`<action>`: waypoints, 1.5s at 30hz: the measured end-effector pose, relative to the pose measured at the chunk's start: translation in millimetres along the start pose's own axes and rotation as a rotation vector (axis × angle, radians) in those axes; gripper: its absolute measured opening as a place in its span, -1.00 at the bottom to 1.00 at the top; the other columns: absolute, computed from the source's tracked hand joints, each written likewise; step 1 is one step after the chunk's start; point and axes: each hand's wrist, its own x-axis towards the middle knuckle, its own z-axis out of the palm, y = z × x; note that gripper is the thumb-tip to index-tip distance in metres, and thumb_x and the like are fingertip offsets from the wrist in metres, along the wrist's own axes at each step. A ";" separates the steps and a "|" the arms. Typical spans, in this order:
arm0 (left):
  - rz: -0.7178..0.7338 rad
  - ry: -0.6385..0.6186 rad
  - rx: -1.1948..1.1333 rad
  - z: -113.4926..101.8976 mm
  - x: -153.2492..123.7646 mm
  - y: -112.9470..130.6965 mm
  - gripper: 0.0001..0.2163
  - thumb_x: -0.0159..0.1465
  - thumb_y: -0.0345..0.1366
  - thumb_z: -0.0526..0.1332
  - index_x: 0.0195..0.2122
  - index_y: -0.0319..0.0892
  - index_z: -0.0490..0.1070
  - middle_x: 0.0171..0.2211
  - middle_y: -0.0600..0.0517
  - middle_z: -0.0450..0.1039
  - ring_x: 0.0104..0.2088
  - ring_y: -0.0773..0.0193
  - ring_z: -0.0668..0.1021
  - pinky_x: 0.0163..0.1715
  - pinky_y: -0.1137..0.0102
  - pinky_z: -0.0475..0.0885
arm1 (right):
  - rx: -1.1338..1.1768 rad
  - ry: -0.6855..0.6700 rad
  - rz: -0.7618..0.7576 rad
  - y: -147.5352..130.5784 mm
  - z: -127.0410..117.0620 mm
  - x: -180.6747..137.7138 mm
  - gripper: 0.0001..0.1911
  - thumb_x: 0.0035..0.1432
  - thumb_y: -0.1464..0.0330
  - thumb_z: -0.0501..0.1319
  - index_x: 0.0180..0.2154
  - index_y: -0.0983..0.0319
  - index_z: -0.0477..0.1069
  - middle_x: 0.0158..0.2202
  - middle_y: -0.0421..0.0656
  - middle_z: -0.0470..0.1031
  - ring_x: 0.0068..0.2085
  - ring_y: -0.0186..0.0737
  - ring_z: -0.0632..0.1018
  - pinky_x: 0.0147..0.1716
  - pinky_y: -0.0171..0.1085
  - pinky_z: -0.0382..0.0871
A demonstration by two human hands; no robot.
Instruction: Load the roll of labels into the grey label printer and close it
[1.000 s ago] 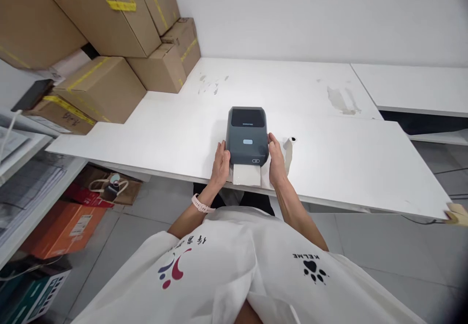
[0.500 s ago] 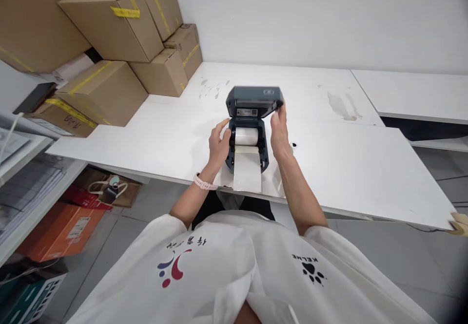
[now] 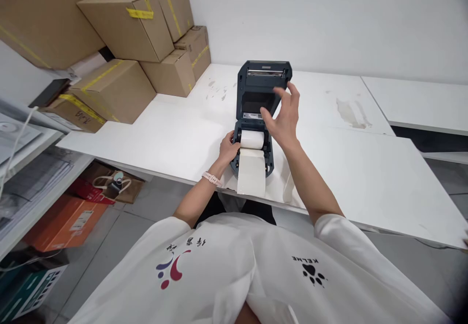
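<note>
A dark grey label printer (image 3: pixel 271 161) stands near the table's front edge with its lid (image 3: pixel 263 81) swung up and leaning back. Inside sits a white label roll (image 3: pixel 252 139), and a strip of blank labels (image 3: pixel 251 173) runs from it over the front of the printer. My left hand (image 3: pixel 229 148) grips the printer's left side, thumb on the upper edge and fingers along the outside. In front of the lid's right part, my right hand (image 3: pixel 285 118) is raised with thumb and fingers apart, holding nothing. Whether a fingertip touches the lid is unclear.
Taped cardboard boxes (image 3: pixel 124 27) are stacked at the back left of the white table (image 3: pixel 175 134). A loose piece of backing paper (image 3: pixel 288 187) lies right of the printer at the front edge. An orange box (image 3: pixel 66 221) stands low on the left.
The lid has swung further up and back, showing its inner side. My right hand has left its edge and opened in front of it. My left hand has closed on the printer's side.
</note>
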 end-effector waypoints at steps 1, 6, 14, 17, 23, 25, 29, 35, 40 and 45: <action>0.002 -0.002 -0.006 0.6 1.3 -1.4 -0.32 0.02 -0.47 0.19 0.25 -0.17 0.37 0.18 -0.12 0.50 0.14 -0.02 0.55 0.12 0.17 0.46 | -0.013 -0.014 -0.014 -7.4 -4.9 -8.1 -0.43 0.31 0.11 0.11 0.27 0.16 0.16 0.36 0.15 0.11 0.40 0.20 0.18 0.23 0.23 0.29; -0.002 0.004 0.006 2.8 8.3 -7.8 -0.31 -0.01 -0.50 0.18 0.24 -0.16 0.38 0.14 -0.10 0.54 0.11 -0.01 0.57 0.13 0.16 0.46 | -0.051 -0.367 -0.060 -18.5 -7.0 -22.1 -0.66 0.24 0.25 0.20 0.04 0.19 0.39 0.10 0.06 0.44 0.15 0.10 0.45 0.09 0.03 0.42; 0.008 0.033 0.024 4.1 10.2 -8.2 -0.32 -0.03 -0.52 0.20 0.21 -0.13 0.42 0.12 -0.06 0.56 0.15 0.00 0.54 0.19 0.16 0.41 | -0.331 -0.976 -0.118 -11.9 39.4 -5.5 -0.21 0.04 0.18 0.40 0.26 0.28 0.29 0.13 0.16 0.54 0.14 0.31 0.54 0.10 0.12 0.39; 0.013 0.021 0.012 3.6 7.9 -7.0 -0.31 -0.02 -0.51 0.20 0.22 -0.13 0.41 0.15 -0.08 0.53 0.17 -0.02 0.52 0.20 0.13 0.40 | -0.094 -0.971 -0.102 -5.6 22.2 -0.8 -0.16 -0.01 0.12 0.43 0.28 0.18 0.30 0.23 0.04 0.48 0.18 0.21 0.52 0.14 0.06 0.41; -0.025 0.005 0.023 1.1 0.8 -0.7 -0.31 0.01 -0.48 0.19 0.25 -0.12 0.39 0.17 -0.09 0.51 0.17 -0.05 0.52 0.18 0.08 0.42 | 0.557 -0.734 0.058 27.6 -73.3 0.1 -0.09 -0.14 0.20 0.49 0.27 0.11 0.32 0.21 -0.06 0.50 0.14 0.13 0.55 0.11 -0.01 0.47; -0.026 -0.006 0.019 0.8 -1.3 1.4 -0.31 0.02 -0.47 0.19 0.25 -0.12 0.37 0.17 -0.11 0.51 0.15 -0.05 0.54 0.15 0.08 0.44 | 0.633 -0.585 0.140 45.2 -92.3 -3.3 -0.15 -0.16 0.24 0.49 0.22 0.11 0.36 0.17 -0.01 0.53 0.12 0.10 0.57 0.08 -0.06 0.49; -0.036 -0.015 -0.005 1.7 -1.0 0.7 -0.29 0.01 -0.47 0.19 0.28 -0.16 0.34 0.17 -0.15 0.50 0.11 -0.05 0.56 0.09 0.09 0.48 | 0.660 -0.352 0.333 89.0 -80.7 -10.7 -0.18 -0.22 0.21 0.46 0.15 0.12 0.36 0.11 0.02 0.55 0.13 0.11 0.55 0.06 -0.03 0.49; -0.033 -0.010 -0.014 2.3 2.2 -3.2 -0.27 0.00 -0.48 0.18 0.29 -0.18 0.33 0.17 -0.15 0.50 0.10 -0.03 0.56 0.08 0.11 0.48 | 0.499 -0.272 0.705 128.9 -10.3 -16.5 -0.26 -0.27 0.25 0.38 0.05 0.17 0.34 0.00 -0.04 0.54 0.00 0.00 0.57 -0.05 -0.05 0.53; -0.025 0.001 -0.014 2.0 0.7 -0.7 -0.26 -0.02 -0.49 0.16 0.28 -0.20 0.33 0.16 -0.13 0.51 0.14 -0.01 0.54 0.13 0.13 0.45 | 0.408 -0.332 0.727 124.7 10.7 -21.9 -0.23 -0.36 0.36 0.45 0.01 0.18 0.36 0.00 -0.05 0.54 -0.02 -0.03 0.56 -0.03 -0.05 0.53; -0.009 -0.006 -0.025 1.3 -0.7 0.0 -0.29 -0.02 -0.49 0.16 0.25 -0.18 0.37 0.14 -0.11 0.53 0.12 0.00 0.55 0.16 0.12 0.43 | 0.602 -0.328 0.659 144.7 -28.4 -50.5 -0.22 -0.16 0.20 0.45 0.14 0.07 0.32 0.17 -0.02 0.50 0.18 0.00 0.54 0.17 0.03 0.44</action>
